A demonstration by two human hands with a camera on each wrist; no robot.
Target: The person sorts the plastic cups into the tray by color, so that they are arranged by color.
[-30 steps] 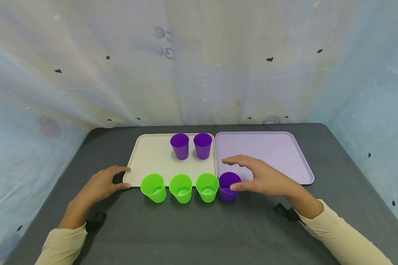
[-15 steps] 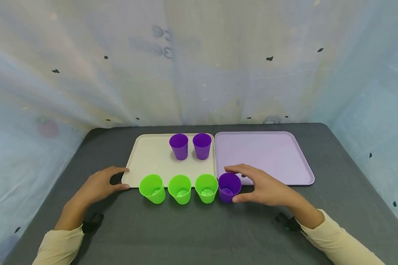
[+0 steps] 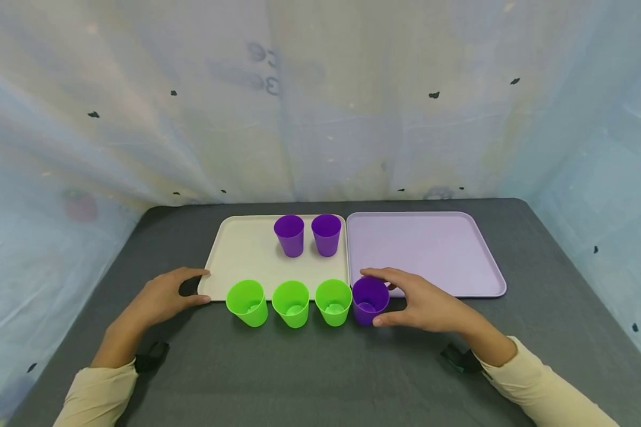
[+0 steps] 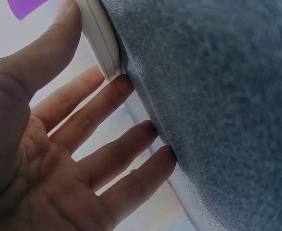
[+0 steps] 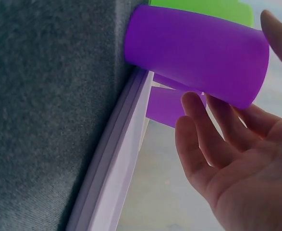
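My right hand [image 3: 424, 299] curves round the front purple cup [image 3: 367, 311], thumb at its near side and fingers at its far side. That cup stands upright by the lilac tray's front left corner; the right wrist view shows fingertips against its wall and the thumb [image 5: 279, 36] by its rim. Beside it, to the left, are three green cups, the right one [image 3: 333, 317], the middle one [image 3: 291, 317] and the left one [image 3: 247, 317]. My left hand [image 3: 162, 299] touches the cream tray's [image 3: 240, 261] front left corner, its fingers [image 4: 90, 115] extended.
Two more purple cups, one left [image 3: 290, 240] and one right [image 3: 327, 240], stand upright on the cream tray's back part. The lilac tray [image 3: 422, 243] adjoins it on the right. Dark grey cloth [image 3: 299, 379] covers the table, with pale hanging sheets [image 3: 326, 118] behind and at the sides.
My right hand has lowered slightly toward me, and its thumb and fingers have come round the front purple cup. The left hand stays at the cream tray's corner; the cups have not moved.
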